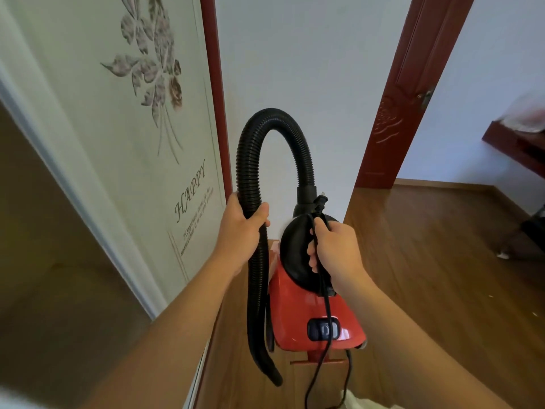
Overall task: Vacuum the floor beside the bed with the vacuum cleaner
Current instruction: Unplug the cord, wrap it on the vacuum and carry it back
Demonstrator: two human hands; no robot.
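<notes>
Forearms reach in from the bottom edge. Left hand (240,228): fingers (261,212) wrapped round the black ribbed hose (256,160), which arches up and over. Right hand (336,249): fingers curled round the black handle of the red vacuum cleaner (312,314), with the power cord (326,302) caught in the same grip and the plug (320,202) poking above. Cleaner sits between both hands, over the wooden floor (427,246), beside a flower-printed door (118,113).

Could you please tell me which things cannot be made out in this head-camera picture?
Head view:
Black power cord: its lower run leaves the bottom edge.
Red plastic vacuum cleaner: the right hand covers where it is gripped.
Pale object on the dark red shelf: blurred, cut by the right edge.
Small grey lettering under HAPPY: too small to read.
</notes>
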